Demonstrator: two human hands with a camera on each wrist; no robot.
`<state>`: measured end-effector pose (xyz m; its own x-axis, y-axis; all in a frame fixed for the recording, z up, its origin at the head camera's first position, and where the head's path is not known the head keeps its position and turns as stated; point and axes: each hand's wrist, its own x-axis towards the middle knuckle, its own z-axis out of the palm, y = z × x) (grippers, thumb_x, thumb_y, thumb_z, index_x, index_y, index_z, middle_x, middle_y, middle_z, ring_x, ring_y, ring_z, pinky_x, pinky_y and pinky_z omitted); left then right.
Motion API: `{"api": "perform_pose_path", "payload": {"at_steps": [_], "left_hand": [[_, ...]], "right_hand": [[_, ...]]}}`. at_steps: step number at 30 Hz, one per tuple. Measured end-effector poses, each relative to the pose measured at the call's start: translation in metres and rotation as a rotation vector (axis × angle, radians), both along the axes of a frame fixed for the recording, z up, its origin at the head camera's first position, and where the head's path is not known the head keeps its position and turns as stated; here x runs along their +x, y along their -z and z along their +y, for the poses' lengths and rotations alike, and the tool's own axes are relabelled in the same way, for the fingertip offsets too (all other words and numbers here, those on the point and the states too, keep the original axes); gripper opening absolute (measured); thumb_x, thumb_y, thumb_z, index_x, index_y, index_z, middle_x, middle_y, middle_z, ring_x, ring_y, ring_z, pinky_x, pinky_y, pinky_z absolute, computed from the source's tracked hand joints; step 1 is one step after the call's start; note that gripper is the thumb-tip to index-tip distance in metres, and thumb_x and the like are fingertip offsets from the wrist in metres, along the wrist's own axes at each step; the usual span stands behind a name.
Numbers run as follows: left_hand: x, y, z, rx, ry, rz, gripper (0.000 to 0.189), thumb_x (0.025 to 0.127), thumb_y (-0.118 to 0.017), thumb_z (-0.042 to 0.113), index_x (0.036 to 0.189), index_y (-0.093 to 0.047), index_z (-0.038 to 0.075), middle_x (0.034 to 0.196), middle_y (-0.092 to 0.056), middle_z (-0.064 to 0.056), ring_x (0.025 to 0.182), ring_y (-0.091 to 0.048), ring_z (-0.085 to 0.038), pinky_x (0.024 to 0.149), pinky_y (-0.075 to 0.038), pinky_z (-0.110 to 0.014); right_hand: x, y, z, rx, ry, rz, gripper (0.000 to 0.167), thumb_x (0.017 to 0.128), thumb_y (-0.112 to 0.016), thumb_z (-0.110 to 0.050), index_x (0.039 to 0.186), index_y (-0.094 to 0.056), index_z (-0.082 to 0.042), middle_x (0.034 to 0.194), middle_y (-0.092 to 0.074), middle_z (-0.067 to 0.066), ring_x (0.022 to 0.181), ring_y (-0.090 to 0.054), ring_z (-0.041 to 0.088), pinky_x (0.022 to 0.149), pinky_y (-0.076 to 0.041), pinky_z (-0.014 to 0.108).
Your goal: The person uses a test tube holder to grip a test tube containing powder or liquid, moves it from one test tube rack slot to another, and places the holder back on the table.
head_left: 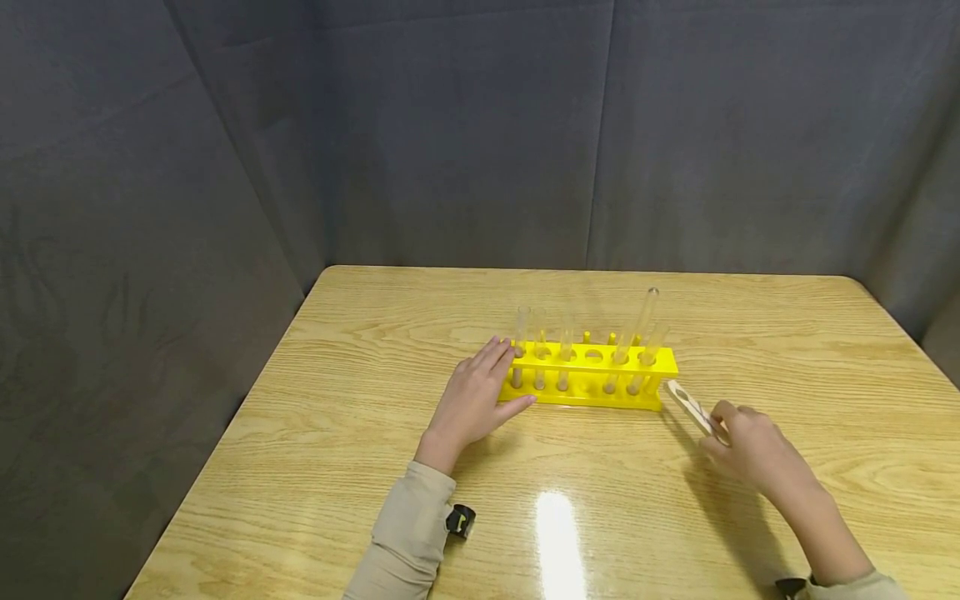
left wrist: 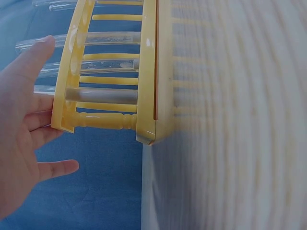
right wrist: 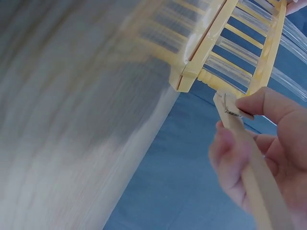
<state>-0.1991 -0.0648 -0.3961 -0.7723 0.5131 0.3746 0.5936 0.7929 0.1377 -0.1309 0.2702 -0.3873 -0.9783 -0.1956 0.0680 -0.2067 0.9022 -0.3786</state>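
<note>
A yellow test tube rack (head_left: 585, 365) stands on the table, with several clear glass test tubes upright or slightly leaning in its holes. One longer tube (head_left: 647, 310) at the right rises above the others. My left hand (head_left: 474, 396) rests at the rack's left end, its fingers extended along the upper shelf and the thumb on the near side; the little finger points free in the left wrist view. Just off the rack's right end, my right hand (head_left: 756, 446) holds a wooden test tube clamp (head_left: 686, 402). Its wire spring (right wrist: 232, 113) shows beside my thumb.
Thin yellow pegs (head_left: 587, 337) line the rack's far side. A wood-grain table (head_left: 360, 333) lies under everything, and grey cloth (head_left: 465, 133) hangs behind it. Near my left sleeve (head_left: 411, 517) is a small black wrist device (head_left: 461, 521).
</note>
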Motion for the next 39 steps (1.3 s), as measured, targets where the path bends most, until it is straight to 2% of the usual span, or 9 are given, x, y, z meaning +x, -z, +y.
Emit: {"api": "perform_pose_path", "payload": {"at_steps": [5, 9, 17, 20, 27, 39], "left_hand": [[0.0003, -0.0002, -0.0001, -0.003, 0.000, 0.000, 0.067, 0.084, -0.051, 0.051, 0.129, -0.046, 0.002, 0.135, -0.040, -0.011, 0.128, -0.029, -0.023, 0.096, -0.035, -0.041], [0.0006, -0.0004, -0.0002, -0.001, -0.001, 0.001, 0.067, 0.084, -0.051, 0.052, 0.129, -0.046, 0.002, 0.135, -0.040, -0.011, 0.128, -0.029, -0.023, 0.096, -0.035, -0.041], [0.0003, 0.0003, -0.0003, -0.003, -0.004, 0.002, 0.066, 0.085, -0.051, 0.051, 0.130, -0.046, 0.002, 0.135, -0.040, -0.011, 0.128, -0.029, -0.023, 0.096, -0.035, -0.041], [0.0002, 0.0005, -0.0003, 0.000, -0.003, 0.000, 0.066, 0.085, -0.051, 0.051, 0.129, -0.046, 0.002, 0.135, -0.040, -0.011, 0.128, -0.029, -0.023, 0.096, -0.035, -0.041], [0.0004, -0.0005, -0.0003, 0.000, -0.003, 0.002, 0.066, 0.084, -0.051, 0.051, 0.129, -0.046, 0.002, 0.135, -0.041, -0.011, 0.128, -0.029, -0.022, 0.096, -0.035, -0.041], [0.0002, -0.0004, -0.0006, -0.002, -0.003, -0.001, 0.066, 0.085, -0.051, 0.051, 0.130, -0.046, 0.003, 0.135, -0.040, -0.011, 0.129, -0.028, -0.023, 0.096, -0.036, -0.041]], "right_hand": [[0.0003, -0.0019, -0.0015, 0.009, -0.012, 0.078, 0.021, 0.082, -0.061, -0.006, 0.092, -0.051, 0.009, 0.068, -0.056, 0.011, 0.050, -0.040, 0.013, 0.038, -0.032, 0.023], [0.0017, -0.0023, -0.0029, 0.017, -0.016, 0.124, 0.020, 0.083, -0.059, -0.005, 0.094, -0.050, 0.010, 0.061, -0.051, 0.005, 0.044, -0.034, 0.010, 0.034, -0.026, 0.020], [0.0018, -0.0022, -0.0034, 0.033, -0.030, 0.196, 0.023, 0.081, -0.062, -0.002, 0.094, -0.051, 0.012, 0.058, -0.052, 0.006, 0.042, -0.037, 0.011, 0.033, -0.029, 0.021], [0.0016, -0.0027, -0.0035, 0.039, -0.032, 0.206, 0.021, 0.080, -0.063, -0.002, 0.091, -0.051, 0.012, 0.056, -0.049, 0.004, 0.042, -0.035, 0.010, 0.033, -0.028, 0.021], [0.0019, -0.0050, -0.0047, 0.044, -0.010, 0.162, 0.017, 0.081, -0.061, -0.003, 0.079, -0.051, 0.010, 0.055, -0.042, 0.002, 0.043, -0.032, 0.011, 0.034, -0.026, 0.020], [0.0030, -0.0043, -0.0055, 0.043, -0.038, 0.237, 0.016, 0.078, -0.064, -0.001, 0.074, -0.051, 0.008, 0.054, -0.041, 0.001, 0.042, -0.031, 0.009, 0.034, -0.025, 0.019]]}}
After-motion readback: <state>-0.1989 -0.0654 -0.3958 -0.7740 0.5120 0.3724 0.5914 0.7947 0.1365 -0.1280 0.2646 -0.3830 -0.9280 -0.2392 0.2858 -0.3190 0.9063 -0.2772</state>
